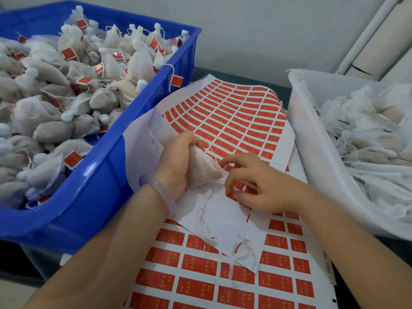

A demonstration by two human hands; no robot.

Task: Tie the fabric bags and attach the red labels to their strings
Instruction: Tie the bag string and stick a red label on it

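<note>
Your left hand [176,161] is closed around a filled fabric bag [201,168], holding it over the sheet of red labels [234,121] between the blue crate [107,166] and the clear bin [312,139]. Your right hand [260,186] rests on the sheet just beside the bag, fingers curled, pinching at a label's edge.

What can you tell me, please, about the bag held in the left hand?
The bag is a small pouch of thin off-white fabric, filled plump into a cone-like shape that narrows toward the top. The left hand grips it from the left side, with the fingers closing over its narrow upper end. It sits above the label sheet. The right hand is close beside its lower right corner. Thin white string trails below it.
</note>
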